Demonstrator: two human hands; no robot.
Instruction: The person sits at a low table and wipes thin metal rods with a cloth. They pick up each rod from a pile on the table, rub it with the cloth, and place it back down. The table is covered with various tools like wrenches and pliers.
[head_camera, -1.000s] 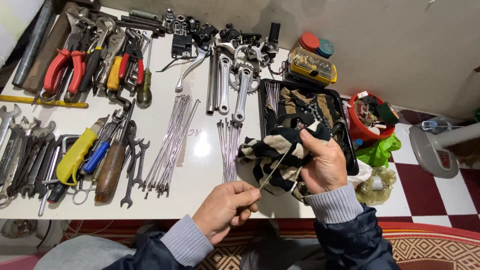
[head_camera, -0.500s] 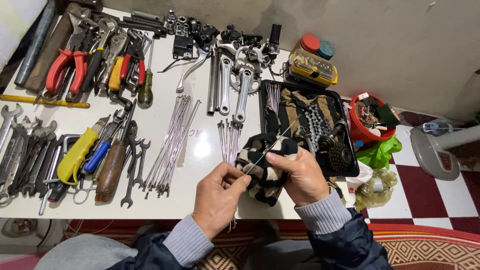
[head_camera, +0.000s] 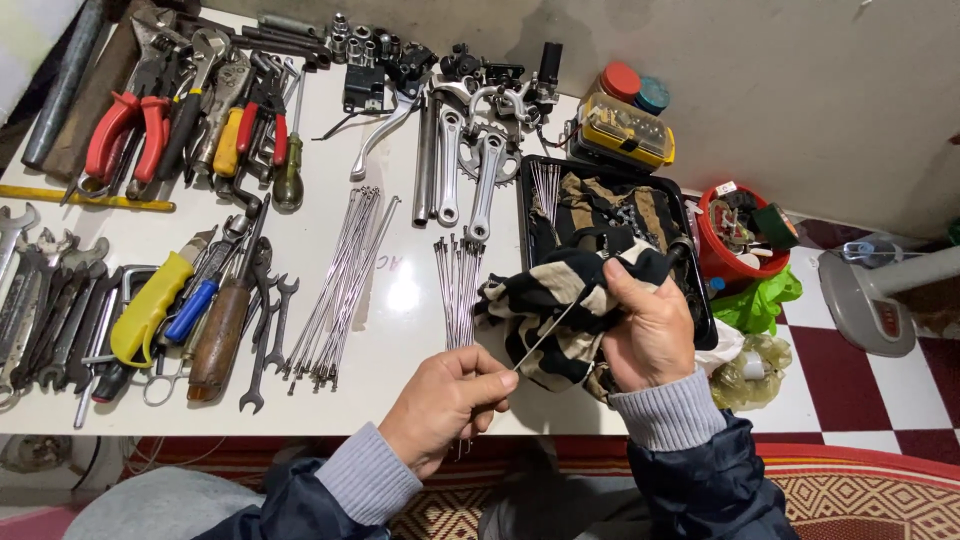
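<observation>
Pinching the near end of a thin metal spoke (head_camera: 545, 335), the left hand (head_camera: 447, 402) has thumb and fingertips closed together on it just above the table's front edge. The spoke slants up and to the right into a striped black-and-cream rag (head_camera: 560, 300). The right hand (head_camera: 652, 335) is clamped around that rag, fingers wrapped over the cloth where the spoke enters it, so the far end of the spoke is hidden inside the folds. Both wrists show grey knit cuffs under dark jacket sleeves.

Rag and spoke hang over the right part of the white table (head_camera: 400, 295), partly in front of a black tray (head_camera: 690, 290) that holds more cloth and dark parts. Just left of the rag lies a small bundle of spokes (head_camera: 458, 285), upright to the view, and further left a larger, fanned bundle (head_camera: 345, 280). Crank arms (head_camera: 470, 175) lie above the small bundle. Along the left side lie spanners (head_camera: 45, 300), a yellow-handled tool (head_camera: 150, 305), a wooden-handled tool (head_camera: 220, 335) and red-handled pliers (head_camera: 125, 125). A yellow case (head_camera: 625, 130) sits behind the tray, and a red tub (head_camera: 740, 235) stands to its right, beside a green bag (head_camera: 755, 300) off the table's edge.
</observation>
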